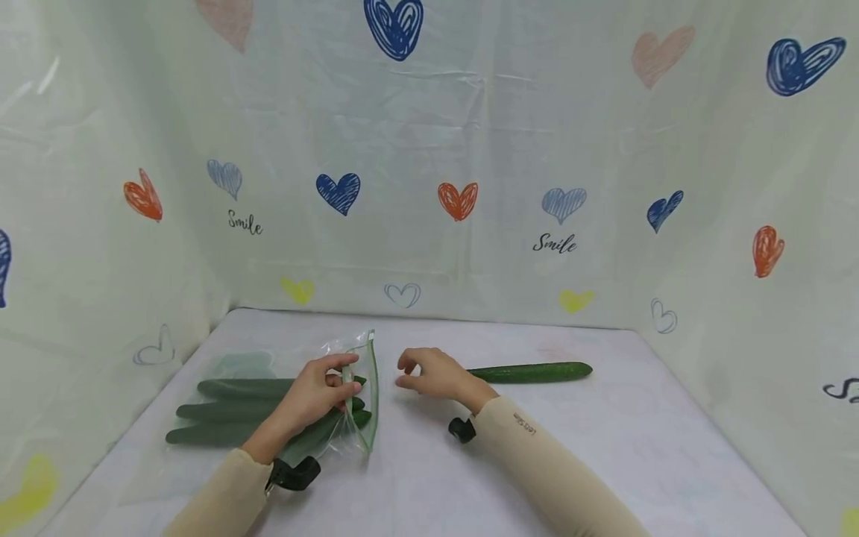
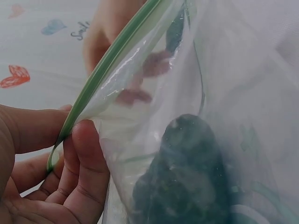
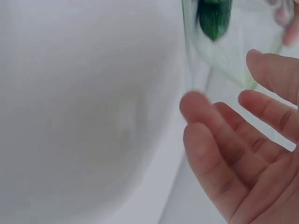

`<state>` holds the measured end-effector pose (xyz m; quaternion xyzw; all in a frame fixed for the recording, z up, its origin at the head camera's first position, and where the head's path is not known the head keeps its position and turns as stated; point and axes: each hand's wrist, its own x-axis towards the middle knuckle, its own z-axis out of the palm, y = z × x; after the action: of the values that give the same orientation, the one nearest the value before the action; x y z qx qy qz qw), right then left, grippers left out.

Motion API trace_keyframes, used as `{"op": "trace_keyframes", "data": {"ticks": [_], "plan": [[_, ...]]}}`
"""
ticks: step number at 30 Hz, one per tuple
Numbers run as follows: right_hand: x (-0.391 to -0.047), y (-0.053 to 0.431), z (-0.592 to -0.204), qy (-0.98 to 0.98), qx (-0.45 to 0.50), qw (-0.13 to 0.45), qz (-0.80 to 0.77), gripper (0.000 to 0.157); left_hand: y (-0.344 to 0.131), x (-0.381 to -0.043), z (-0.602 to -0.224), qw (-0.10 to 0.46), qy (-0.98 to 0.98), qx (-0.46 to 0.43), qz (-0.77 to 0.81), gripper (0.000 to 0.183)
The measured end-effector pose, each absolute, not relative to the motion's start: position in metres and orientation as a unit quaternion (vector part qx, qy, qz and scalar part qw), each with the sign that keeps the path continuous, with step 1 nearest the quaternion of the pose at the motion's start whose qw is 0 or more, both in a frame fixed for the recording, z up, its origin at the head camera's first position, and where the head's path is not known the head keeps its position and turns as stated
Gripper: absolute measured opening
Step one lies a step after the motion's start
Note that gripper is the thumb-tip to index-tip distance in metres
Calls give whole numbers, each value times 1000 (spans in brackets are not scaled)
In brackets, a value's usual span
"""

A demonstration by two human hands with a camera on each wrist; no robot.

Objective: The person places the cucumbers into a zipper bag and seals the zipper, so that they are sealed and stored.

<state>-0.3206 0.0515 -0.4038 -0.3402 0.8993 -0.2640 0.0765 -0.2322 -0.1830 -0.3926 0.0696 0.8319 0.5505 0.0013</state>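
A clear zip bag (image 1: 376,395) with a green seal strip lies at the left of the table, its mouth facing right. Three cucumbers (image 1: 218,435) lie side by side inside it, seen through the plastic. My left hand (image 1: 310,395) pinches the bag's green-edged rim (image 2: 93,84) between thumb and fingers. Just right of the mouth, my right hand (image 1: 438,374) is held with loosely bent fingers (image 3: 205,154) and nothing between them. Behind that wrist lies a loose cucumber (image 1: 537,373), its left end hidden by the hand.
A white cloth covers the table (image 1: 604,447), which ends at the back against a hanging curtain (image 1: 416,246) printed with hearts. Dark wrist cameras (image 1: 295,473) sit on both forearms.
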Motion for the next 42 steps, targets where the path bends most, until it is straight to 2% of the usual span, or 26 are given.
{"op": "trace_keyframes", "data": {"ticks": [5, 13, 17, 23, 33, 42], "plan": [[-318, 109, -398, 917, -321, 46, -234, 33, -183, -232, -393, 8, 829, 80, 554, 55], [-315, 186, -404, 939, -256, -19, -228, 21, -181, -229, -392, 7, 826, 85, 557, 55], [-313, 214, -405, 944, -227, -45, -237, 26, -180, -229, -394, 4, 830, 87, 552, 56], [-318, 243, -407, 946, -231, -82, -212, 35, -181, -230, -394, 8, 834, 86, 546, 55], [-331, 269, -420, 956, -209, -49, -201, 47, -182, -231, -397, 5, 835, 85, 543, 57], [-338, 279, -424, 959, -214, -45, -178, 37, -181, -231, -397, 2, 837, 90, 539, 57]]}}
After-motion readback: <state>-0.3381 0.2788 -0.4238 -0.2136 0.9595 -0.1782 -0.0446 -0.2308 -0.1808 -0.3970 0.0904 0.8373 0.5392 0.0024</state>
